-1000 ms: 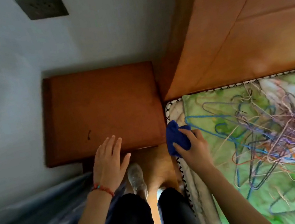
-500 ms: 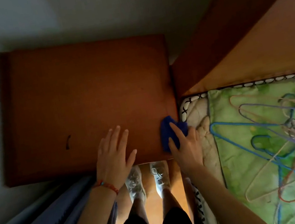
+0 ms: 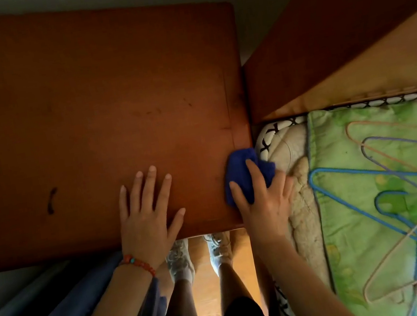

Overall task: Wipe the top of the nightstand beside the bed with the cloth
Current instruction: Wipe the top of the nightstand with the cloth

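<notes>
— Where's the blue cloth (image 3: 246, 173)?
— At the nightstand (image 3: 97, 107) top's four-o'clock corner, touching the mattress (image 3: 298, 198). The right hand (image 3: 263, 201) presses it, fingers spread flat.
— And the left hand (image 3: 145, 209)?
— Flat, fingers straight, on the top's six-o'clock edge, holding nothing.

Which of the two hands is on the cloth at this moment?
The right hand: its fingers press the blue cloth at the nightstand's right front corner. The left hand, with the beaded bracelet, lies flat on bare wood.
</notes>
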Tool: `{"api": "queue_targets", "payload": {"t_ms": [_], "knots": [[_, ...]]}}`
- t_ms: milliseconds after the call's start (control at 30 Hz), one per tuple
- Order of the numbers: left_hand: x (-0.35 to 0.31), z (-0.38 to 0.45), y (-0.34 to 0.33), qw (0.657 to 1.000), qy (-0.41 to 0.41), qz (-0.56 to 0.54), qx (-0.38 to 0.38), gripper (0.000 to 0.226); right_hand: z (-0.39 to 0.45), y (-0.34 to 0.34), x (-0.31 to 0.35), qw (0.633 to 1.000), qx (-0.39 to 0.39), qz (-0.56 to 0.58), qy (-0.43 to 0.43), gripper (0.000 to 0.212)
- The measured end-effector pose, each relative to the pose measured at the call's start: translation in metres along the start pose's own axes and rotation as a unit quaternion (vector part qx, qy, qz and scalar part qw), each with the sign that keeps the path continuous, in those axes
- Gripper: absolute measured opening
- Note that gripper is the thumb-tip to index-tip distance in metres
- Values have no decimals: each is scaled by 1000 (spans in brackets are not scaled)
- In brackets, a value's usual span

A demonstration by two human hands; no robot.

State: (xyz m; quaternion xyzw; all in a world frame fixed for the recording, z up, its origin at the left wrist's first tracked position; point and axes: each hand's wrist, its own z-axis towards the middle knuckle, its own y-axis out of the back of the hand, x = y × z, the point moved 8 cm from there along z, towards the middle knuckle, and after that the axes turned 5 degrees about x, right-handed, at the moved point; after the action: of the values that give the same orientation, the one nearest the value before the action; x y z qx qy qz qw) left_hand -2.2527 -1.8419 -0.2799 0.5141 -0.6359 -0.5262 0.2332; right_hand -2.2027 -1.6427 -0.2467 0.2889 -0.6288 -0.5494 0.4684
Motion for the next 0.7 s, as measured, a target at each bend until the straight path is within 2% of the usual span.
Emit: {"api": "queue_targets", "payload": {"t_ms": [133,333,533,633,700], "knots": [[-1,-1,-2,1000,-4,5,-6,63,-44,2,-7,999,16,14,-41,44],[-1,0,-2,1000,-8,15,-9,64,36,-5,4,997,-39,-18,-71,45],[-3,11,6,1000,-27,3,-10,64,-22,-2,0,999,-15,-6,-51,46],[-9,32,20,998,-58,4,-34,64,15,-7,10,999,-25,-30,-38,44],[-9,53,31,996,-73,10,-54,64,57,-11,20,996,-53,-44,-61,45]]}}
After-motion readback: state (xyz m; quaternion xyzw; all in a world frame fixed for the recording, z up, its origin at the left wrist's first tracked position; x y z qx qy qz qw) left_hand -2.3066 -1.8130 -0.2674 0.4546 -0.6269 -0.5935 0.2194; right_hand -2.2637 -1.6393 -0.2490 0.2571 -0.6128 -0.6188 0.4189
